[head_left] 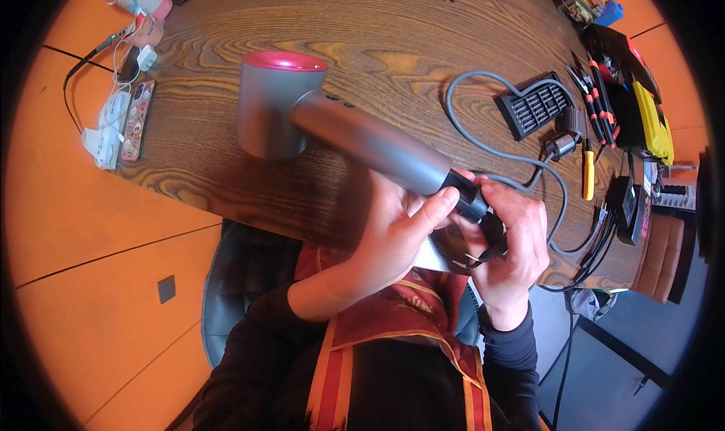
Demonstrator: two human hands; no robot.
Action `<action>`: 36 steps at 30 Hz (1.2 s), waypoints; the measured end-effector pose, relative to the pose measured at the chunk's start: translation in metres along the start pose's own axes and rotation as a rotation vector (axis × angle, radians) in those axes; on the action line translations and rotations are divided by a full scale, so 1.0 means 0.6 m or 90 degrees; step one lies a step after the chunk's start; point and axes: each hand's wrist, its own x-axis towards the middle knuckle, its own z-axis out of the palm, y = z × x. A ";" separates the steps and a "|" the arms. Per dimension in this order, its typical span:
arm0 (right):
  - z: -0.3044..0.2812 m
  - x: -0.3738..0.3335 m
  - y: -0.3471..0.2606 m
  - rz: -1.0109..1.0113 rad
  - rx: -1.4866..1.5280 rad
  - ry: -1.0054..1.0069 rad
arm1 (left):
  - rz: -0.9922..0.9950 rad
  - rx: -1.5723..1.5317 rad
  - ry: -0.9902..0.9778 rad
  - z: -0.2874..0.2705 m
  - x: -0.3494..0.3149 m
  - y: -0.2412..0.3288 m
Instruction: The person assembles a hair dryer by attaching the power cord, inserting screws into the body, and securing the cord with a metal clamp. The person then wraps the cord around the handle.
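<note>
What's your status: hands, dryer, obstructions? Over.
Left hand gripping dryer. Right hand at its black end. Dryer slanted, head at upper left. Cable nearby, apparently not blocking.

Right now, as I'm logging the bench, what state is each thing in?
Hair dryer: held, pink-rimmed end up
Left hand: closed round the handle
Black end piece: sticking out of the handle
Right hand: fingers curled on the black end piece
Grey cable: loosely looped on the table
Bit tray: uncovered, bits in rows
Yellow-handled screwdriver: lying unheld
Red-and-black hand tools: lying side by side
</note>
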 end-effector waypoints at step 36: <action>-0.015 0.002 0.004 0.002 0.011 -0.021 | 0.693 1.094 -0.348 -0.049 0.065 0.103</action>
